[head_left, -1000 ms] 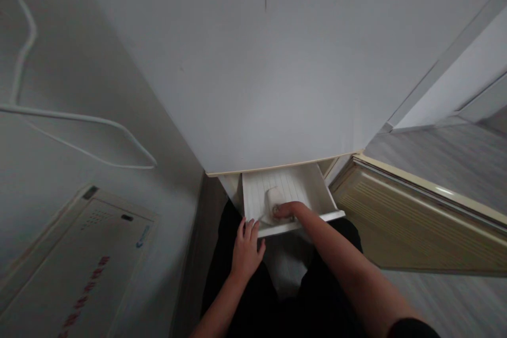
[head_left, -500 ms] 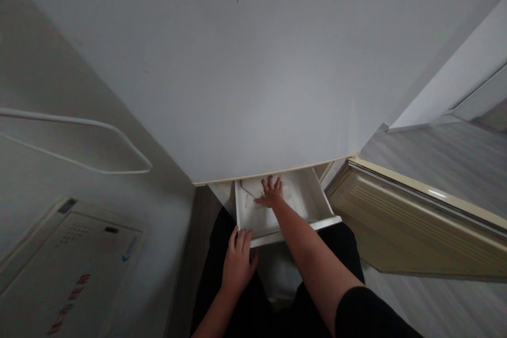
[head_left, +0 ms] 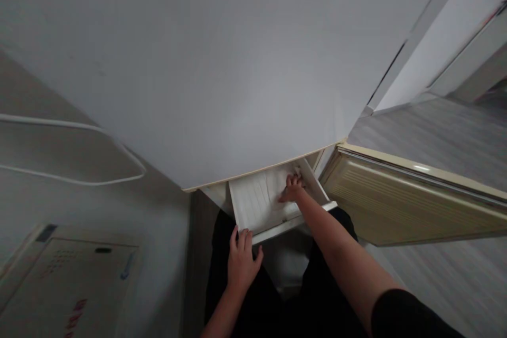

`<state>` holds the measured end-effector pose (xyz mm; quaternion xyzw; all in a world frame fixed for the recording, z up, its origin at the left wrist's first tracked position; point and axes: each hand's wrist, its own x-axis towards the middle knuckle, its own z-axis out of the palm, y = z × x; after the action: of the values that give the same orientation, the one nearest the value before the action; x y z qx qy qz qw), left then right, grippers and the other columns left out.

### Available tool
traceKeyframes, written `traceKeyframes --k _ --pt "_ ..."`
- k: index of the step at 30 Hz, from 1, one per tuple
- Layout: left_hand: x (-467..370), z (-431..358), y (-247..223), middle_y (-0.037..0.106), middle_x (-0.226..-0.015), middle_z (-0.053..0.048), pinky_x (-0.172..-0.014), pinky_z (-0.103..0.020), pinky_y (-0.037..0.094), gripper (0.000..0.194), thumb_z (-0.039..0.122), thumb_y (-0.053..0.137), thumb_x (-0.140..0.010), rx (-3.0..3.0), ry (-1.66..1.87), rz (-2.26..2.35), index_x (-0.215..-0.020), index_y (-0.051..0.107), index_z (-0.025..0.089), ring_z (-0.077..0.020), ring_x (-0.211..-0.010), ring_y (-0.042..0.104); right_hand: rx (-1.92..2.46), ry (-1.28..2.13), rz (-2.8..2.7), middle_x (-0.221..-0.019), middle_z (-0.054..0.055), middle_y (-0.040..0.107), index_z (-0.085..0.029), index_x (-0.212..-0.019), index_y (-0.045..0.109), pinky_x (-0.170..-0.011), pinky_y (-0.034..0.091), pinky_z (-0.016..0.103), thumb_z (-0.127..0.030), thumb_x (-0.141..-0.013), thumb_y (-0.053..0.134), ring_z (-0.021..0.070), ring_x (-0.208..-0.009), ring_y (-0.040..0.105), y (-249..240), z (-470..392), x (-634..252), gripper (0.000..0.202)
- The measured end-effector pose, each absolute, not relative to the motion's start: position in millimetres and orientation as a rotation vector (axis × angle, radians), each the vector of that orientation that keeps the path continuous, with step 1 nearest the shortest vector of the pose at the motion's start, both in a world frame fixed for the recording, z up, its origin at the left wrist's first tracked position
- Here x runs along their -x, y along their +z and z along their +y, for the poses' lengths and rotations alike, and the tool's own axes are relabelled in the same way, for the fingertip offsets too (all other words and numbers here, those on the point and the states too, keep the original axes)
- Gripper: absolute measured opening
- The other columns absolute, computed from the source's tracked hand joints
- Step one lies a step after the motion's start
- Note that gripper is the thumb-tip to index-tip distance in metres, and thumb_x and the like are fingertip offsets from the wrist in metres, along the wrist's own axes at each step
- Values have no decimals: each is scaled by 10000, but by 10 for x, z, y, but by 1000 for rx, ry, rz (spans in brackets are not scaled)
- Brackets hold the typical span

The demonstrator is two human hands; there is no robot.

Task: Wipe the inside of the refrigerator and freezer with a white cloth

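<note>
The right hand (head_left: 292, 191) spreads over a crumpled white scrap (head_left: 298, 171), mostly hidden, inside the boxy white drawer (head_left: 247, 203). The left hand (head_left: 243, 261), fingers apart, touches its corner.

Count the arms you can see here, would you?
2. The left arm ends at the front left corner of the white drawer; the right arm extends into that drawer's right part. Both run off the bottom edge; others outside the picture can't be ruled out.

Fridge (head_left: 257, 79) and wood-look floor (head_left: 420, 129) suggest a home.
</note>
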<state>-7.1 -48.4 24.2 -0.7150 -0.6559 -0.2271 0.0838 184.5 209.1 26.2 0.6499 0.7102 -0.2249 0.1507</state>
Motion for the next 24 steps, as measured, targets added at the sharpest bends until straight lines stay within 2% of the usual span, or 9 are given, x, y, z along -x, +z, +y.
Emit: traceKeyframes --k 2,6,11,16,20,24 --pt "59 -484 256 640 -1249 -177 -1093 -568 514 382 271 647 -882 2133 -704 -1964 -1218 641 90 -419 -1369 431 -1866 -662 1939 -1673 250 -241 -101 -1643 -146 -1174 267 681 -696 -581 856 526 -1546 -84 284 1990 -1662 1577" --pt "42 -481 271 642 -1239 -169 -1087 -574 517 364 253 644 -880 2119 -735 -1974 -1212 641 104 -425 -1372 433 -1756 -688 1875 -1615 219 -384 -119 -1609 -236 -1177 174 733 -703 -431 902 554 -1501 -226 266 1809 -1349 1739" --pt "46 -494 254 639 -1265 -153 -1087 -574 517 377 230 656 -861 2128 -767 -2000 -1223 645 125 -422 -1385 441 -1675 -665 1865 -1581 254 -416 -95 -1589 -263 -1176 170 730 -692 -333 935 560 -1488 -251 246 1709 -1127 1836" --pt "82 -486 187 668 -1231 -136 -1102 -603 496 382 220 662 -855 2149 -884 -1998 -1231 642 152 -407 -1390 454 -1676 -669 1892 -1577 237 -425 -115 -1600 -243 -1145 140 778 -722 -364 908 559 -1479 -275 267 1629 -1016 1794" --pt "113 -466 131 695 -1202 -110 -1099 -599 497 380 238 696 -843 2154 -1001 -1993 -1216 643 183 -396 -1393 459 -1730 -644 1886 -1595 260 -385 -97 -1611 -213 -1122 157 799 -780 -427 853 568 -1485 -250 282 1609 -937 1733" --pt "93 -460 114 699 -1197 -112 -1104 -600 490 357 226 693 -845 2138 -1032 -2005 -1196 646 184 -385 -1400 456 -1740 -652 1896 -1586 286 -383 -81 -1623 -175 -1088 143 834 -769 -419 859 600 -1471 -242 292 1652 -877 1730"
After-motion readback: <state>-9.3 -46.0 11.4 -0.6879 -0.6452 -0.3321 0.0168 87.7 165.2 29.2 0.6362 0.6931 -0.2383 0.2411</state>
